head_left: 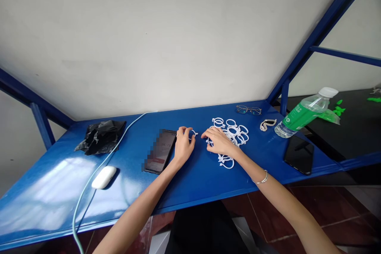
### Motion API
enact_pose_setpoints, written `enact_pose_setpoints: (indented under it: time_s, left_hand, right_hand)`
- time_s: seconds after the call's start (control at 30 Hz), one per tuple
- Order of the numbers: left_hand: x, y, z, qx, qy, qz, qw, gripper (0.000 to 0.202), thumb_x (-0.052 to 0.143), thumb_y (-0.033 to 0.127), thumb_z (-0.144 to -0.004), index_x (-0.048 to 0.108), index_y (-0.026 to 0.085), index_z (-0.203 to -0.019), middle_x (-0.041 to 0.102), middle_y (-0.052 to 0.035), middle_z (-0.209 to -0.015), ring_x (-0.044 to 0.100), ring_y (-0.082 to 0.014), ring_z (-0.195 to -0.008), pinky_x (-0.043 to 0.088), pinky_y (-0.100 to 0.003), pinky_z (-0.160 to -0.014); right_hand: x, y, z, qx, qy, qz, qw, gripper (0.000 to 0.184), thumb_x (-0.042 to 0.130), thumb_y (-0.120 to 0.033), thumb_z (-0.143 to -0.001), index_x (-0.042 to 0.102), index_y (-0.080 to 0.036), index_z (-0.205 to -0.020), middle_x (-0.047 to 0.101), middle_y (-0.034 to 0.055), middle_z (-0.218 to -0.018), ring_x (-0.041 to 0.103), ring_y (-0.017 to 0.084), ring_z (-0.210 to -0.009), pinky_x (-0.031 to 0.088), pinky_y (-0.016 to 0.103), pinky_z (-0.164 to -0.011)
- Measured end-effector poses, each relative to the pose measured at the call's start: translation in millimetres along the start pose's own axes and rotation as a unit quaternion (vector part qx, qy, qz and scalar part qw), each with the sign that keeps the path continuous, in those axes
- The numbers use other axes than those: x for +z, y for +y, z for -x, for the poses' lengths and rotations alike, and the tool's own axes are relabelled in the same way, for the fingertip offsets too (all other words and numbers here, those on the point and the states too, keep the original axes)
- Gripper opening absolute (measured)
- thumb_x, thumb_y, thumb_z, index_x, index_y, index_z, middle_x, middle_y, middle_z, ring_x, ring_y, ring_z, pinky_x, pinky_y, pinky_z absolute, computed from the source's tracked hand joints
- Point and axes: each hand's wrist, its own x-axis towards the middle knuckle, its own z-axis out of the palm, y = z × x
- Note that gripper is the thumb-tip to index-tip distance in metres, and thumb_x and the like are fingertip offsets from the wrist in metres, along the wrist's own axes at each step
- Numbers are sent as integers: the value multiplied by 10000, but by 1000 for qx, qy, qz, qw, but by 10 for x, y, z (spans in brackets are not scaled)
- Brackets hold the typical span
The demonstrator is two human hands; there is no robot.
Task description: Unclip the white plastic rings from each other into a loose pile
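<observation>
— Looking down from the head camera: what does the left hand (183, 145) have in its grip?

— A small white ring (193, 134), pinched narrow between thumb and fingertips, right at the tip of that hand and just above the blue desk (190, 182).

— And the right hand (219, 142)?

— It lies flat, fingers spread, on the near edge of a heap of white rings (231, 133). Its grip is loose and closes on nothing; the fingertips point toward the left hand, with only a small gap between the two. A silver bracelet (262, 178) sits on that wrist.

— Where is the heap against the hands?

— Under and just beyond the right hand, spreading away to its right. A few rings trail out below the wrist, toward the desk's front edge.

— What lies on the other side?

— Touching the left hand's outer edge, a phone (160, 151) lies face up, its screen blurred. Farther left, a white mouse (103, 177), a pale cable (101, 166) running past it, and a crumpled black bag (101, 137) near the wall.

— And off to the right?

— Beyond the heap, a pair of glasses (249, 109) by the wall, then a small white clip (267, 124), a bottle with a green label (305, 113) lying tilted, and a dark tablet (299, 154), all well apart from the right hand.
</observation>
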Motion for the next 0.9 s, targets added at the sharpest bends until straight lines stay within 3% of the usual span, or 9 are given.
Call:
enact_pose_setpoints:
  time_s: [0.17, 0.37, 0.57, 0.7, 0.9]
  left_hand:
    - [-15, 19, 2, 17, -5, -3, 1000, 256, 503, 129, -856, 546, 163, -1106, 489, -125, -1081, 494, -291, -1055, 474, -400, -830]
    - [-31, 59, -9, 39, -7, 30, 999, 244, 510, 114, -849, 553, 178, -1081, 501, -107, -1066, 494, -263, -1022, 463, -394, -854]
    - [-73, 124, -9, 64, -28, 90, 994, 211, 504, 219, -898, 548, 202, -1104, 516, -87, -1084, 496, -238, -1046, 447, -386, -908]
    - [-103, 164, 1, 79, -80, 143, 983, 320, 527, 334, -905, 508, 229, -1207, 516, -93, -1190, 494, -242, -1116, 447, -386, -933]
    - [-108, 190, 6, 92, -120, 195, 969, 471, 599, 412, -858, 472, 217, -1267, 556, -99, -1236, 515, -252, -1139, 456, -389, -927]
  right_hand:
    - [8, 17, -5, -2, 4, 1, 1000, 248, 525, -68, -746, 581, -214, -938, 642, 42, -926, 526, 237, -957, 360, 394, -870]
    - [17, 43, -21, -3, 47, -7, 999, 215, 504, -65, -802, 596, -215, -925, 642, 49, -953, 546, 235, -968, 379, 389, -862]
    - [-69, 22, -44, 8, 126, -96, 987, 167, 493, -124, -856, 607, -213, -941, 618, 54, -942, 570, 218, -913, 427, 377, -821]
    - [-98, -32, -60, 27, 189, -260, 946, 135, 501, -235, -893, 633, -224, -918, 600, 49, -949, 578, 198, -894, 473, 351, -792]
    - [-33, -82, -71, 80, 175, -489, 851, 142, 619, -353, -830, 657, -229, -888, 609, 31, -937, 600, 192, -919, 483, 336, -833]
